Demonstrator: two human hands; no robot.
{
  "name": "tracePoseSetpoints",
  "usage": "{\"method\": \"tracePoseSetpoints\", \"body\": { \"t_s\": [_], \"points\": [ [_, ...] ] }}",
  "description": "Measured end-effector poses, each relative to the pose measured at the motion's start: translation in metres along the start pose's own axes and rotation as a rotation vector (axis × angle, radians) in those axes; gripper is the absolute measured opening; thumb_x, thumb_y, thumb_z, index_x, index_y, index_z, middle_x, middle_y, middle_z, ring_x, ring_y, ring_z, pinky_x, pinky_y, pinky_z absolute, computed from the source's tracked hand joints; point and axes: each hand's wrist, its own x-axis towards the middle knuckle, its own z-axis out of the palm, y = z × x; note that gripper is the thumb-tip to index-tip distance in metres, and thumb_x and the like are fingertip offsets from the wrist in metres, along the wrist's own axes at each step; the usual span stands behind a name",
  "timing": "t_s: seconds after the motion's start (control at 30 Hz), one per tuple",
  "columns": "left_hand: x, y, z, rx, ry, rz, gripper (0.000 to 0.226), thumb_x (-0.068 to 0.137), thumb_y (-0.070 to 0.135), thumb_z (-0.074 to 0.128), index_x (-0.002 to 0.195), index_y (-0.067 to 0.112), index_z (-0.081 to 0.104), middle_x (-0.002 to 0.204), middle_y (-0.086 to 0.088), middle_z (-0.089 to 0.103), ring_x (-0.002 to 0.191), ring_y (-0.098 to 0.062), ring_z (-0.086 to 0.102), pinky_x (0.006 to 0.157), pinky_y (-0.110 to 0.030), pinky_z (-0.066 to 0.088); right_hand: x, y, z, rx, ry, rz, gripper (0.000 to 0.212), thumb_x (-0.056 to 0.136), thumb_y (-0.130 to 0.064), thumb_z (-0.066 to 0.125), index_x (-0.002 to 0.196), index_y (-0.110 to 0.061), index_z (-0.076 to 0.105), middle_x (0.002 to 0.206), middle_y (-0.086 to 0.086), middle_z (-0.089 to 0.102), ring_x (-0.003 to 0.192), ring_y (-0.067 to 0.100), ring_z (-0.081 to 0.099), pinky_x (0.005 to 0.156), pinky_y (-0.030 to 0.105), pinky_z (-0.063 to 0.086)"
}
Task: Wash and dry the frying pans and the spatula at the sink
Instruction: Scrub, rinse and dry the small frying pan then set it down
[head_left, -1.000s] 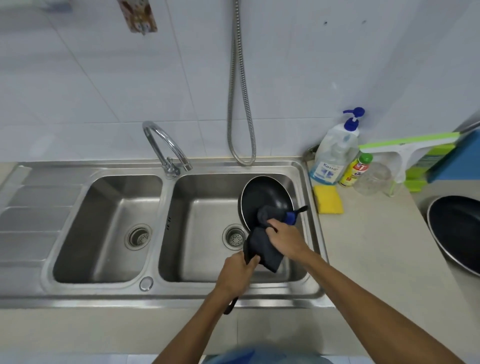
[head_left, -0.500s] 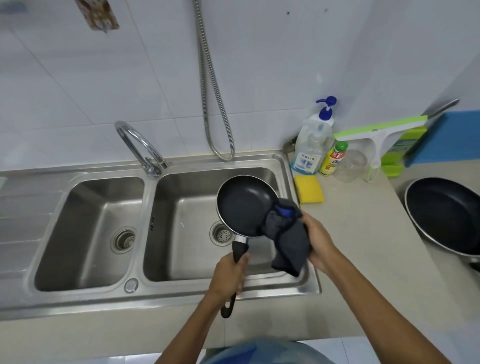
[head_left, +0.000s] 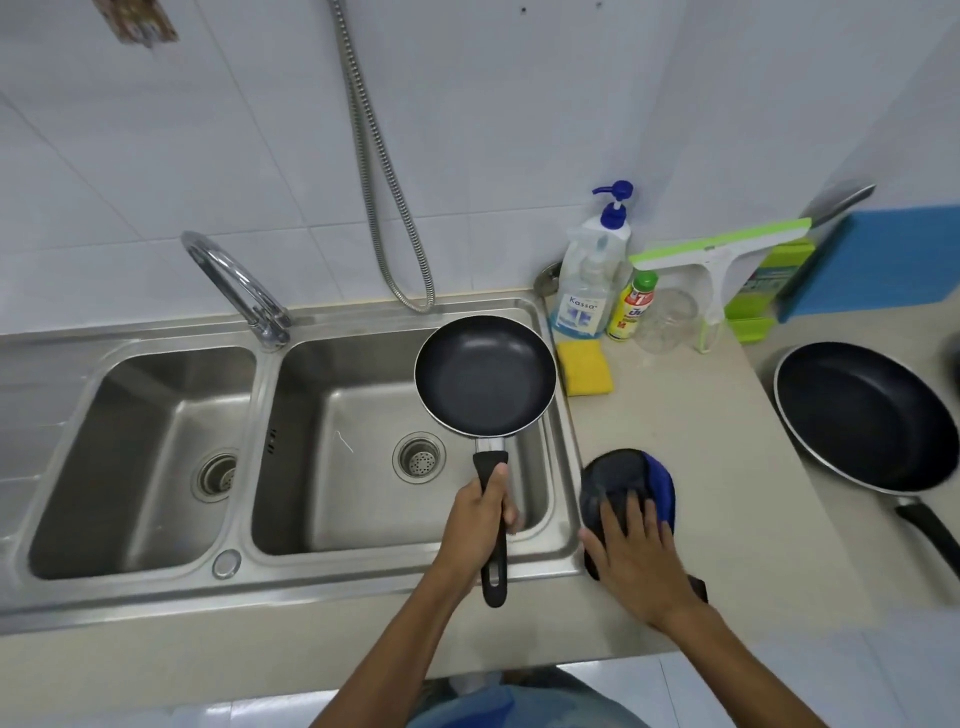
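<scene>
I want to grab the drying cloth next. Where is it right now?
In the head view, the dark cloth lies on the counter just right of the sink, under the right hand.

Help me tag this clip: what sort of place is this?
Likely a home kitchen's washing-up corner: a steel double sink with a tap, a soap bottle and sponge beside it, and a frying pan over it.

At your one o'clock stands a pump bottle (head_left: 587, 291), a yellow sponge (head_left: 584, 368) at its six, a green squeegee (head_left: 719, 249) at its three.
</scene>
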Motion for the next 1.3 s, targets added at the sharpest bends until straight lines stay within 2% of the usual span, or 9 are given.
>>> {"method": "tracePoseSetpoints", "body": {
  "t_s": [0.13, 0.23, 0.3, 0.37, 0.5, 0.63, 0.8, 1.1, 1.3],
  "points": [
    [-0.001, -0.002, 0.007, 0.063, 0.0, 0.059, 0.05, 0.108, 0.048, 0.04, 0.085, 0.012, 0.065, 0.075, 0.007, 0.074, 0.073, -0.001, 0.064, 0.075, -0.012, 0.045, -0.018, -0.036, -0.05, 0.434, 0.199, -0.032, 0.057, 0.099, -0.065, 0.023, 0.131, -0.025, 0.05, 0.134, 0.009, 0.057, 0.122, 0.026, 0.056, 0.097, 0.034, 0.05],
    [0.001, -0.005, 0.015, 0.035, -0.01, 0.079, 0.06, 0.102, 0.061, 0.041, 0.093, 0.007, 0.066, 0.077, 0.002, 0.06, 0.074, -0.011, 0.058, 0.074, -0.019, 0.049, -0.036, -0.068, -0.068, 0.968, 0.02, -0.12, 0.038, 0.101, -0.058, 0.033, 0.13, -0.036, 0.045, 0.114, -0.008, 0.064, 0.097, 0.002, 0.065, 0.071, 0.014, 0.049],
    [-0.001, -0.004, 0.021, -0.005, -0.035, 0.075, 0.062, 0.099, 0.066, 0.043, 0.093, 0.008, 0.066, 0.077, -0.005, 0.064, 0.077, -0.021, 0.065, 0.074, -0.029, 0.055, -0.045, -0.085, -0.067, 1.143, -0.055, -0.123, 0.035, 0.103, -0.055, 0.035, 0.134, -0.042, 0.041, 0.115, -0.013, 0.066, 0.096, 0.006, 0.071, 0.066, 0.018, 0.056],
    [-0.006, 0.002, 0.025, -0.016, -0.088, 0.099, 0.062, 0.105, 0.058, 0.037, 0.105, 0.01, 0.077, 0.083, 0.001, 0.076, 0.086, -0.019, 0.073, 0.082, -0.029, 0.058, -0.049, -0.094, -0.063, 1.243, -0.047, -0.119, 0.037, 0.103, -0.055, 0.035, 0.14, -0.05, 0.035, 0.111, -0.021, 0.065, 0.086, 0.011, 0.075, 0.061, 0.027, 0.06],
    [-0.011, 0.01, 0.031, -0.031, -0.144, 0.109, 0.064, 0.108, 0.053, 0.029, 0.106, 0.017, 0.082, 0.071, 0.01, 0.074, 0.086, -0.016, 0.072, 0.091, -0.033, 0.057, -0.056, -0.102, -0.056, 1.247, 0.059, -0.112, 0.048, 0.105, -0.051, 0.029, 0.153, -0.048, 0.027, 0.115, -0.019, 0.064, 0.085, -0.011, 0.067, 0.068, 0.013, 0.055],
    [-0.008, 0.007, 0.04, 0.031, -0.24, 0.143, 0.069, 0.106, 0.061, 0.023, 0.101, 0.026, 0.083, 0.073, -0.014, 0.073, 0.074, -0.028, 0.066, 0.074, -0.035, 0.054, -0.059, -0.097, -0.047, 1.231, 0.217, -0.045, 0.044, 0.107, -0.045, 0.031, 0.151, -0.051, 0.031, 0.07, -0.008, 0.061, 0.055, -0.002, 0.058, 0.051, 0.016, 0.044],
    [-0.019, 0.007, 0.077, 0.114, -0.375, 0.187, 0.072, 0.11, 0.05, 0.019, 0.102, 0.018, 0.083, 0.073, 0.01, 0.076, 0.074, -0.003, 0.069, 0.075, -0.015, 0.049, -0.07, -0.062, -0.03, 1.221, 0.298, 0.054, 0.045, 0.105, -0.05, 0.03, 0.15, -0.054, 0.031, 0.107, -0.012, 0.068, 0.093, -0.002, 0.066, 0.075, 0.01, 0.049],
    [-0.028, 0.003, 0.164, 0.17, -0.536, 0.163, 0.074, 0.11, 0.049, 0.021, 0.096, 0.007, 0.081, 0.09, 0.002, 0.081, 0.092, -0.005, 0.073, 0.092, -0.019, 0.054, -0.092, 0.016, -0.024, 1.247, 0.426, 0.165, 0.043, 0.107, -0.041, 0.032, 0.149, -0.044, 0.038, 0.128, -0.022, 0.061, 0.115, -0.014, 0.057, 0.095, 0.009, 0.047],
    [0.002, -0.028, 0.237, 0.266, -0.452, 0.096, 0.093, 0.087, 0.089, 0.022, 0.105, 0.012, 0.073, 0.095, 0.0, 0.079, 0.096, -0.011, 0.074, 0.097, -0.04, 0.057, -0.083, 0.082, -0.019, 1.261, 0.43, 0.145, 0.044, 0.107, -0.043, 0.032, 0.151, -0.042, 0.037, 0.142, -0.019, 0.054, 0.127, -0.005, 0.053, 0.106, 0.017, 0.045]
  ]
}}
